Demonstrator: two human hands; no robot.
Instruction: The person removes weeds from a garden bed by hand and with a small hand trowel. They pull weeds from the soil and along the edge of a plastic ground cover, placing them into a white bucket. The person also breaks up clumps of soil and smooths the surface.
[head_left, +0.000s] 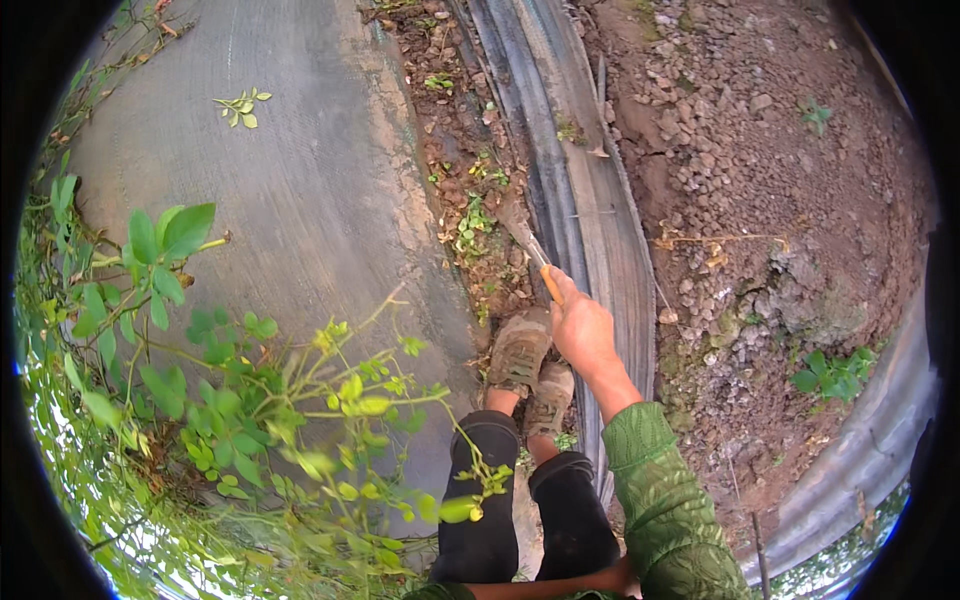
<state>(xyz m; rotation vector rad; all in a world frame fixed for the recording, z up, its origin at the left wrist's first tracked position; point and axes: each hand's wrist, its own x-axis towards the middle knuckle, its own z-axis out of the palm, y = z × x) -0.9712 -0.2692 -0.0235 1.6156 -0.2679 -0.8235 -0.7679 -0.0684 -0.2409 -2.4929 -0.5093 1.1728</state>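
My right hand is closed around the orange-yellow handle of a small metal hand tool. The tool's blade points up and left, against the soil of a narrow strip; its exact shape is hard to tell. Small green weeds grow in that strip, just left of the blade. My left forearm lies across the bottom of the picture, and the left hand by the lower end of the right sleeve is too hidden to read. Both of my shoes stand in the strip below the tool.
Black ground-cover fabric lies to the left, with a cut leafy sprig on it. Leafy shrub branches reach in at lower left, over my legs. Folded dark sheeting runs along the right of the strip; beyond it is cloddy bare soil.
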